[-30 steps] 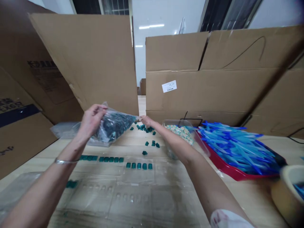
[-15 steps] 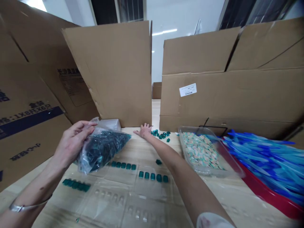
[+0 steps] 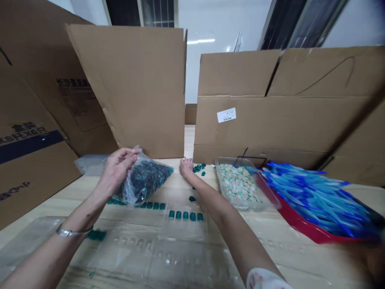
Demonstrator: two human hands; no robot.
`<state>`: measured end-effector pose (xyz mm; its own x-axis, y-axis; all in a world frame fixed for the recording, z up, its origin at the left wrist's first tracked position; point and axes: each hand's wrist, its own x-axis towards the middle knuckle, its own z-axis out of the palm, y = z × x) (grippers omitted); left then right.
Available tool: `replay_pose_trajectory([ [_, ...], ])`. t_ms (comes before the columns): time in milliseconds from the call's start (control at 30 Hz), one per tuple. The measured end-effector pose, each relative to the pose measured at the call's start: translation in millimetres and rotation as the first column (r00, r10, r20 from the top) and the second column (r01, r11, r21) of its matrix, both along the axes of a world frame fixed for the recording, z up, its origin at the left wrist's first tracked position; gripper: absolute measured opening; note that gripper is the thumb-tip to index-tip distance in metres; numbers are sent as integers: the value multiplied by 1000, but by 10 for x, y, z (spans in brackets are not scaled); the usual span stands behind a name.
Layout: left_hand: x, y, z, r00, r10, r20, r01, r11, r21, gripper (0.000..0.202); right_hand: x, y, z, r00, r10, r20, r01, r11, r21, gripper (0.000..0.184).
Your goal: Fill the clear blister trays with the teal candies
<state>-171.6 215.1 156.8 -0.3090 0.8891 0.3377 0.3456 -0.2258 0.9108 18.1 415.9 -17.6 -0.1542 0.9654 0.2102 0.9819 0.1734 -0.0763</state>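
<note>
My left hand pinches the top of a clear plastic bag filled with dark teal pieces, tilted over the table. At the far side, beside the gap between the cardboard boxes, my right hand rests low with its fingers curled; anything inside it is hidden. Just right of it lie loose teal gem-like pieces. A single teal piece sits nearer me. Clear plastic trays cover the near table, and a row of teal pieces fills one tray's slots, with more rows to the left.
A clear tub of small pale and green pieces stands right of my right arm. Beyond it is a red tray heaped with blue plastic strips. Cardboard boxes wall the back and left. A clear plastic package lies behind my left hand.
The view has shifted. My left hand has carried the bag rightward, closer to my right hand. My right hand's spread fingers have curled in near the loose teal pieces.
</note>
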Motion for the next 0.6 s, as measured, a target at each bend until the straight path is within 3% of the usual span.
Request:
replay_pose_trajectory([
  [167, 250, 335, -108, 999, -32, -41, 33, 999, 27, 27, 127, -289, 30, 999, -41, -28, 40, 999, -33, 33],
  [333, 412, 804, -433, 990, -52, -131, 55, 998, 22, 25, 320, -507, 116, 987, -149, -64, 143, 985, -94, 33],
  [467, 541, 1046, -693, 958, -45, -283, 41, 999, -21, 21, 567, -486, 221, 966, -238, -101, 228, 969, -99, 37],
  [600, 658, 1083, -850, 910, -67, -409, 64, 998, -19, 20, 739, -410, 198, 942, -305, -140, 291, 950, -109, 43],
])
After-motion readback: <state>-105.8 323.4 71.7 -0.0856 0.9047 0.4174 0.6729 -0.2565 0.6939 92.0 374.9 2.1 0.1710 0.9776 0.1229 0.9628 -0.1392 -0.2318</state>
